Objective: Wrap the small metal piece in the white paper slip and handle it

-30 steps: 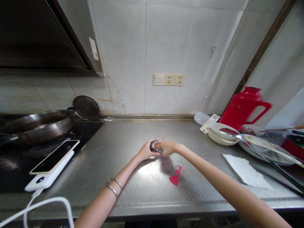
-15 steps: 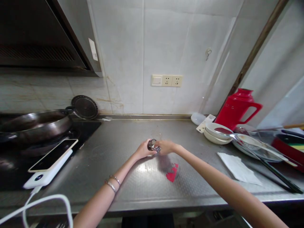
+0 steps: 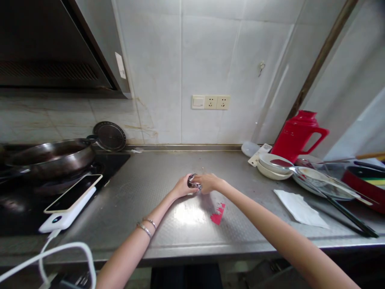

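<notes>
Above the middle of the counter, my left hand (image 3: 182, 188) curls round the side of a small, dark, shiny, round thing (image 3: 192, 184). It has an open top like a cup or jar, but its exact kind is too small to tell. Over its right side bends my right hand (image 3: 209, 183), fingers closed together and reaching to the opening. Those fingertips are partly hidden, and I cannot make out what they pinch. A flat red scrap (image 3: 217, 215) with a ragged edge lies on the steel counter (image 3: 144, 180), just nearer than my right hand.
Left, a phone (image 3: 73, 193) rests on a white power bank (image 3: 67, 214) with a cable, beside a pan (image 3: 57, 160) on the stove. Right are stacked bowls (image 3: 275, 166), a white napkin (image 3: 300, 208), black tongs (image 3: 351, 218) and a red thermos flask (image 3: 296, 136).
My right fingers have moved slightly left, further over the round thing's opening. My left hand keeps its hold. The whole view has shifted a little.
</notes>
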`<action>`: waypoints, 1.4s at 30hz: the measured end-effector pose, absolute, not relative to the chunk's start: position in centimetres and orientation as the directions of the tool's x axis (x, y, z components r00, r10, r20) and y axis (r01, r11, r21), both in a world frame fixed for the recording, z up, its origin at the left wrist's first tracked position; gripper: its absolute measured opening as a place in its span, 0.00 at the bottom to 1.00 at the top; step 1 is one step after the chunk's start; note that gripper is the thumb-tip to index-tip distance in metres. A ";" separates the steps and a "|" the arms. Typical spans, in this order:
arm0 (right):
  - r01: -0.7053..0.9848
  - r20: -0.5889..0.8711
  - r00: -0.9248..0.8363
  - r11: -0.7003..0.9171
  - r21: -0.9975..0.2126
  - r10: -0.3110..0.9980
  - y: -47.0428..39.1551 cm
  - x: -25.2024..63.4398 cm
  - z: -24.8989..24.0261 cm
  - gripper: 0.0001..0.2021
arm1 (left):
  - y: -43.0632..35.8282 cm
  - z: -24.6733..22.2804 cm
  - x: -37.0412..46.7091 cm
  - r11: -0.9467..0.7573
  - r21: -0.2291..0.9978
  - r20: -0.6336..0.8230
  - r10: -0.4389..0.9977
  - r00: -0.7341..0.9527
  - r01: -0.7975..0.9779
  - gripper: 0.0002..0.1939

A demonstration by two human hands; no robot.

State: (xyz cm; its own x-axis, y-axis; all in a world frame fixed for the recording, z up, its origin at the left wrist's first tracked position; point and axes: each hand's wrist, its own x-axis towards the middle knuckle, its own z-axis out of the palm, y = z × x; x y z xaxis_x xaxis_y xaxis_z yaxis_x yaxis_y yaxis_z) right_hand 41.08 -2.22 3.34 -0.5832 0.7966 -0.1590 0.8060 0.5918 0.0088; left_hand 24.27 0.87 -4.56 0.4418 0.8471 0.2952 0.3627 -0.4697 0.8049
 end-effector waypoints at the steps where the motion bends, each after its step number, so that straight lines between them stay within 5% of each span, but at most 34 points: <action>1: 0.810 -0.151 -0.574 0.585 0.035 0.805 -2.3 41.0 3.4 0.25 | 0.8 -4.5 24.3 -0.470 0.805 0.296 0.847 0.442 0.362 0.38; 7: 0.851 -0.125 -0.510 0.520 0.067 0.851 -2.5 41.0 3.5 0.18 | 0.9 -4.7 24.3 -0.468 0.793 0.291 0.854 0.432 0.391 0.38; 13: 0.864 -0.167 -0.501 0.501 -0.044 0.849 -2.2 41.6 3.3 0.14 | 1.4 -5.3 24.2 -0.511 0.748 0.310 0.834 0.457 0.423 0.39; 21: 0.647 -0.070 -0.746 0.696 -0.310 0.662 -1.4 43.3 1.9 0.18 | 1.3 -5.4 24.2 -0.508 0.741 0.320 0.843 0.433 0.440 0.37; 26: 0.657 -0.129 -0.753 0.721 -0.221 0.646 -1.1 43.1 1.8 0.28 | 1.3 -5.3 24.2 -0.517 0.727 0.323 0.838 0.440 0.451 0.39; 30: 0.745 -0.186 -0.660 0.666 -0.036 0.728 -1.6 42.1 2.4 0.32 | 1.4 -5.4 24.2 -0.526 0.738 0.328 0.827 0.457 0.423 0.38; 35: 0.774 -0.135 -0.600 0.615 0.149 0.788 -2.3 41.3 2.8 0.27 | 1.4 -5.3 24.2 -0.536 0.747 0.344 0.818 0.462 0.393 0.37; 42: 0.805 -0.075 -0.556 0.559 0.198 0.828 -2.8 41.1 2.3 0.19 | 1.1 -5.1 24.1 -0.504 0.775 0.327 0.835 0.442 0.380 0.38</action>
